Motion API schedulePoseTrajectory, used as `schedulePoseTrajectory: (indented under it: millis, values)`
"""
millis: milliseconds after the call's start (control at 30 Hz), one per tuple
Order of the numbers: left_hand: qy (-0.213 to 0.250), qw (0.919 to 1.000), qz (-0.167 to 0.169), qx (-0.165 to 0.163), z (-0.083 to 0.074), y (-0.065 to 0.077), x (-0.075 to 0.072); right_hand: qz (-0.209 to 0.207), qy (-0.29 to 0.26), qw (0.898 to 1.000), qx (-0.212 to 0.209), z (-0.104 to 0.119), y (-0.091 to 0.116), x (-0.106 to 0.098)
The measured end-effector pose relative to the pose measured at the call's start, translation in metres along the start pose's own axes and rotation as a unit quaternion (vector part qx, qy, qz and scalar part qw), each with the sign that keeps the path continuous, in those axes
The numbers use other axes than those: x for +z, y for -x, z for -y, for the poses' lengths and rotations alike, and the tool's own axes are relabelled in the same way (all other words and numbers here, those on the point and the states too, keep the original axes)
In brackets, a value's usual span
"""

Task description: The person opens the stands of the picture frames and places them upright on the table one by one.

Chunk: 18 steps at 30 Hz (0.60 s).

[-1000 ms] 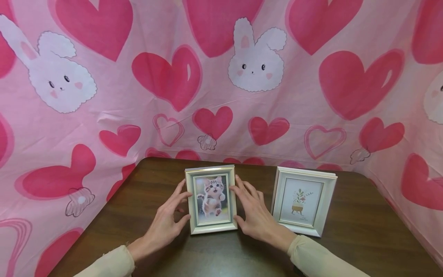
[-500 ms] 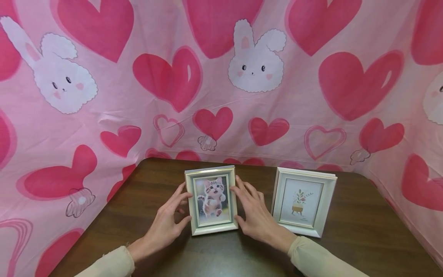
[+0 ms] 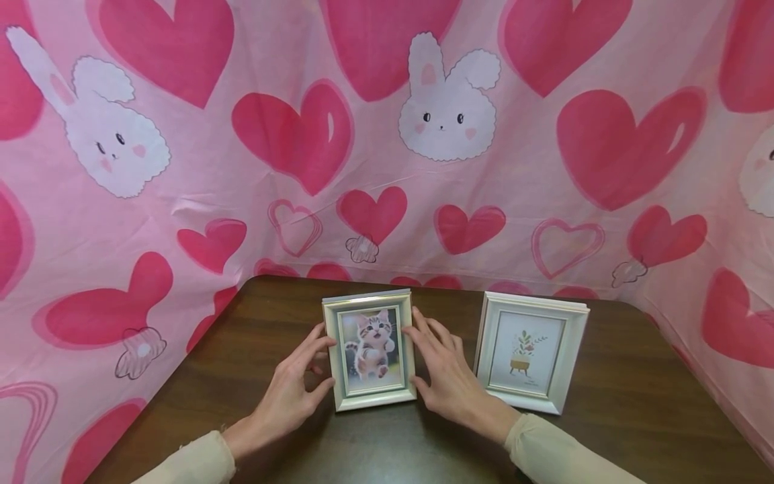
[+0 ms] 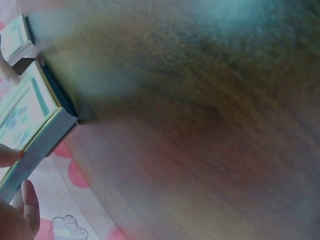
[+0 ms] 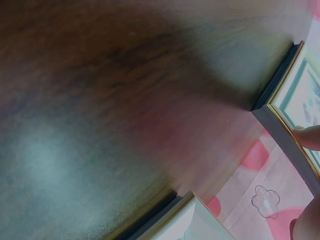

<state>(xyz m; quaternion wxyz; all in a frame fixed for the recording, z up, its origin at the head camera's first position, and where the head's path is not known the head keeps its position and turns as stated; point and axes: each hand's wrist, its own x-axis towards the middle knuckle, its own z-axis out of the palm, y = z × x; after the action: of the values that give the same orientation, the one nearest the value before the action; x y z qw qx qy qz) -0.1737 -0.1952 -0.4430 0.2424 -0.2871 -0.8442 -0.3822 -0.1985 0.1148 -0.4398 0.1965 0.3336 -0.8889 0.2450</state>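
A pale, gold-edged picture frame (image 3: 375,399) with a kitten photo stands leaning back on the brown table, left of centre in the head view. My left hand (image 3: 291,386) grips its left side, fingers higher up and thumb near the lower corner. On the opposite side my right hand (image 3: 446,376) holds it the same way. In the left wrist view a thumb (image 4: 8,156) lies over the front edge of the frame (image 4: 37,150), with fingers behind. The right wrist view shows the other thumb (image 5: 309,137) on the frame's front edge too.
A second white picture frame (image 3: 575,349) with a potted-plant print stands to the right, its lower left corner behind my right forearm. The dark wooden table (image 3: 635,403) has rounded back corners. Pink cloth (image 3: 375,168) with hearts and rabbits hangs behind and at both sides.
The kitten frame's lower edge has shifted very slightly to the right between my hands. Both hands keep their hold, and the second frame stays where it was.
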Motion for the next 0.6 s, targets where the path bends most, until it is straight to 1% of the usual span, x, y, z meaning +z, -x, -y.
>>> schedulePoseTrajectory:
  millis: [133, 233, 367, 433, 600]
  values:
    - [-0.001, 0.9999, 0.006, -0.013, -0.0013, 0.0002, -0.0004, 0.005, 0.008, 1.000, -0.001, -0.0003, 0.0004, -0.0014]
    - [-0.003, 0.9998, 0.008, -0.016, -0.0016, 0.0006, -0.0008, 0.005, 0.013, 1.000, -0.004, -0.0007, 0.0008, -0.0012]
    - [-0.008, 0.9999, 0.006, -0.011, -0.0016, 0.0018, -0.0004, -0.002, 0.014, 1.000, -0.012, -0.0008, 0.0023, -0.0004]
    - [-0.008, 0.9999, 0.005, -0.010, -0.0015, 0.0024, -0.0002, -0.007, 0.015, 1.000, -0.017, -0.0006, 0.0030, -0.0005]
    - [-0.014, 0.9999, -0.004, -0.002, -0.0011, 0.0036, 0.0001, -0.034, 0.025, 0.998, -0.037, -0.0002, 0.0029, -0.0015]
